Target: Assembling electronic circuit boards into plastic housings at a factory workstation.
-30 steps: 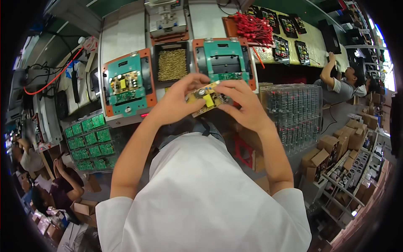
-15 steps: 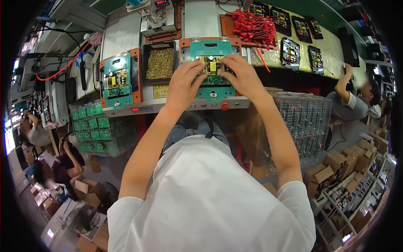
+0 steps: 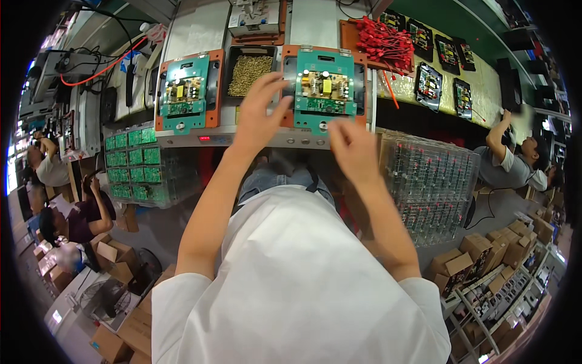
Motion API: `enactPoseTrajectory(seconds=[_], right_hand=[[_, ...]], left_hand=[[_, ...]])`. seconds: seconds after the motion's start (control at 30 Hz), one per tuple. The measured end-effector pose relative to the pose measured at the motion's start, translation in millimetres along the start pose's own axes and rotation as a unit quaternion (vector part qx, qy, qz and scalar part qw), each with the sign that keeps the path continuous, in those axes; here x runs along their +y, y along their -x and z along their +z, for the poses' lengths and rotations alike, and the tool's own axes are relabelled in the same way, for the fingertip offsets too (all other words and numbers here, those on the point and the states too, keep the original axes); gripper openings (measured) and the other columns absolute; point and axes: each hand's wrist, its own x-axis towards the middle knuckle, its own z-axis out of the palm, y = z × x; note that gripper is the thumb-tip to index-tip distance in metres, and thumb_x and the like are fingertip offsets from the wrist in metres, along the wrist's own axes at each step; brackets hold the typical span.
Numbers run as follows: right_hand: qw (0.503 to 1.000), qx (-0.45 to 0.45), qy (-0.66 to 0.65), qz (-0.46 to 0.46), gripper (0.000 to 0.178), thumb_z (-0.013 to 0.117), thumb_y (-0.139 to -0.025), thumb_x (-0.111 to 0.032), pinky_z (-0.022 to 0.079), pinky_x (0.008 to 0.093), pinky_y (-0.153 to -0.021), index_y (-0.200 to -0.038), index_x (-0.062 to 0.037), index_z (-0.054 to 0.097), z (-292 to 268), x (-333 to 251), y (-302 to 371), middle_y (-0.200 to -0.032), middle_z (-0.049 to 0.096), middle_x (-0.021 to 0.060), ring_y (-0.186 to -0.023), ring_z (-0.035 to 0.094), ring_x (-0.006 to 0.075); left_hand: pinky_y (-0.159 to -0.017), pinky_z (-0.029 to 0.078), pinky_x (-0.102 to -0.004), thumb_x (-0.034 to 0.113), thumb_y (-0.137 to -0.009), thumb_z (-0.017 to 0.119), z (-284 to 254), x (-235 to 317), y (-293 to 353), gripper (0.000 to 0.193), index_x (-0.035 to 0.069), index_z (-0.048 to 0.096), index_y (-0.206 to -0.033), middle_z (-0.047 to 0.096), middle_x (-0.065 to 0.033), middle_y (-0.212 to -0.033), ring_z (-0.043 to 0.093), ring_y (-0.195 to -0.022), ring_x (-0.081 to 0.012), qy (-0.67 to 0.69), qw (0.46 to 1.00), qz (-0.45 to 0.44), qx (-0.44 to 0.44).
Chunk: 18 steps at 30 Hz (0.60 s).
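A circuit board (image 3: 326,86) with a yellow part lies in the right-hand teal and orange fixture (image 3: 360,79). My left hand (image 3: 262,115) is open, its fingers apart, over the gap between this fixture and the black bin (image 3: 235,56) of small brass-coloured screws. My right hand (image 3: 356,151) hangs at the fixture's front edge, just right of its round front latch (image 3: 323,126). Its fingers are curled in and slightly blurred, so anything inside them is hidden. A similar board (image 3: 180,91) sits in the left-hand fixture (image 3: 213,91).
Red-tipped wires (image 3: 385,45) lie heaped at the back right, near black cases with boards (image 3: 428,84). Stacked clear trays (image 3: 433,182) stand low right; green boards (image 3: 142,158) fill trays low left. A co-worker (image 3: 515,151) is at the right, others at the left.
Both hands have come off the board in the right-hand fixture. The left moved back and left while its fingers spread; the right dropped toward the front edge, fingers curling. The view shifted slightly.
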Motion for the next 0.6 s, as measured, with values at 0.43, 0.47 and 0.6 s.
enactPoseTrajectory(seconds=[0.43,0.47,0.6], right_hand=[[0.976,-0.028,0.202,0.076,0.039,0.056,-0.095,-0.025,0.050,0.0477,-0.059,-0.069,0.0026,0.066,66,77,34,-0.065,0.062,0.0228,-0.060,0.063,0.0405],[0.979,-0.051,0.161,0.117,0.037,0.057,-0.095,-0.026,0.050,0.0472,-0.060,-0.072,0.0024,0.066,58,71,33,-0.068,0.063,0.0227,-0.064,0.063,0.0416],[0.983,-0.070,0.108,0.128,0.032,0.061,-0.093,-0.023,0.049,0.0437,-0.058,-0.075,0.0030,0.066,47,52,34,-0.067,0.064,0.0210,-0.063,0.062,0.0409]], left_hand=[[-0.072,0.048,-0.0343,0.007,-0.086,0.069,-111,-55,66,0.022,0.004,0.063,-0.107,0.061,-0.0093,-0.093,0.059,-0.078,-0.0220,-0.257,0.957,-0.069,0.114],[-0.072,0.048,-0.0343,0.007,-0.086,0.069,-104,-57,63,0.022,0.004,0.063,-0.107,0.061,-0.0093,-0.093,0.059,-0.078,-0.0220,-0.257,0.956,-0.073,0.122],[-0.068,0.046,-0.0420,0.006,-0.082,0.068,-83,-58,48,0.023,0.005,0.060,-0.103,0.061,-0.0124,-0.081,0.061,-0.072,-0.0295,-0.258,0.965,-0.014,0.037]])
